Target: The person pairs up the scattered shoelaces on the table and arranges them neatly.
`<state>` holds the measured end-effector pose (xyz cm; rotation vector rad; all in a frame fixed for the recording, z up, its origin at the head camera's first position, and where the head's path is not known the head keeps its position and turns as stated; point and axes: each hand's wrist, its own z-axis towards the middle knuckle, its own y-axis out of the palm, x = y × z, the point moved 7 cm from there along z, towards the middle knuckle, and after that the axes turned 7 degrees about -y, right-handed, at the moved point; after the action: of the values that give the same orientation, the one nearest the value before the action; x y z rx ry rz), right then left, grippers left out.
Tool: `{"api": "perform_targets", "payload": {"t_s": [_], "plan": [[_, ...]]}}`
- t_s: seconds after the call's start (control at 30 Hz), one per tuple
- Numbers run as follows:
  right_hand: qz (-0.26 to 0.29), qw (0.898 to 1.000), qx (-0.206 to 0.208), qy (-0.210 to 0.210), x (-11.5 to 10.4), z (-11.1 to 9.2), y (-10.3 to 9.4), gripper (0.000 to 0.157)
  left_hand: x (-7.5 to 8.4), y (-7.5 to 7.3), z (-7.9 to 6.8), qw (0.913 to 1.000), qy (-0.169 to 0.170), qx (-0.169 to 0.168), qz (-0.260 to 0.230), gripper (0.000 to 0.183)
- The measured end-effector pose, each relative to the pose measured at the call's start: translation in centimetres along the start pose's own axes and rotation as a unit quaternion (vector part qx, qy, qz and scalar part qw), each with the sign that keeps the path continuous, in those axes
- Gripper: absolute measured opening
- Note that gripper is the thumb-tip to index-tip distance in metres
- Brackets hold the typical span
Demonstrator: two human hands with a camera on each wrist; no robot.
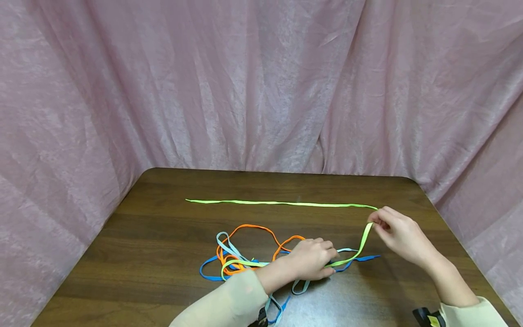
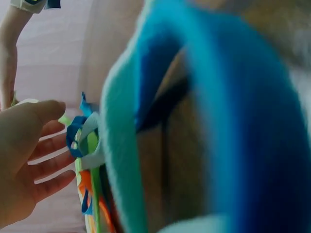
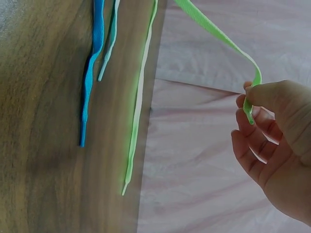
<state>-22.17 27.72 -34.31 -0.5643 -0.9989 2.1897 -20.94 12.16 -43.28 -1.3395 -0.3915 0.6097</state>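
A long green shoelace (image 1: 282, 203) runs straight across the far part of the table. Its right end reaches my right hand (image 1: 402, 234), which pinches green lace between thumb and fingertips. From there a green stretch (image 1: 363, 238) slopes down to the tangle under my left hand (image 1: 308, 259). In the right wrist view, a short tip of the green lace (image 3: 249, 110) sticks out below my thumb. My left hand lies over the tangle, its fingers extended beside the laces in the left wrist view. Part of the tangle is hidden beneath it.
Orange (image 1: 255, 226), blue (image 1: 206, 268) and pale blue (image 1: 222, 236) laces lie tangled at the middle front of the brown table (image 1: 143, 254). Blue and teal loops (image 2: 121, 145) hang close to the left wrist camera. A pink curtain (image 1: 245, 91) stands behind the table.
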Motion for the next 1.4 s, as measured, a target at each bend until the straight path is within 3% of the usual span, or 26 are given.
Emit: {"api": "perform_targets", "payload": {"t_s": [0.2,0.37,0.63,0.93,1.4], "plan": [[-0.017,1.000,0.004,-0.010,0.1,0.1,-0.3,0.027,0.6,0.3,0.1,0.9999,0.011,0.003,-0.002,0.012],[-0.019,1.000,0.004,-0.010,0.1,0.2,-0.4,0.027,0.5,0.1,-0.4,0.9995,0.016,0.026,-0.010,0.012],[-0.011,1.000,0.002,-0.002,0.2,0.1,-0.4,0.029,-0.5,-0.8,-1.8,0.9976,-0.004,0.043,-0.054,0.015],[-0.015,1.000,0.001,0.000,0.2,0.0,-0.5,0.028,-1.5,-2.1,-3.7,0.9945,-0.003,0.080,-0.067,0.010],[-0.010,1.000,-0.010,0.019,1.0,-0.7,-0.6,0.019,-3.3,-4.3,-6.0,0.9938,-0.013,0.082,-0.074,0.003]]}}
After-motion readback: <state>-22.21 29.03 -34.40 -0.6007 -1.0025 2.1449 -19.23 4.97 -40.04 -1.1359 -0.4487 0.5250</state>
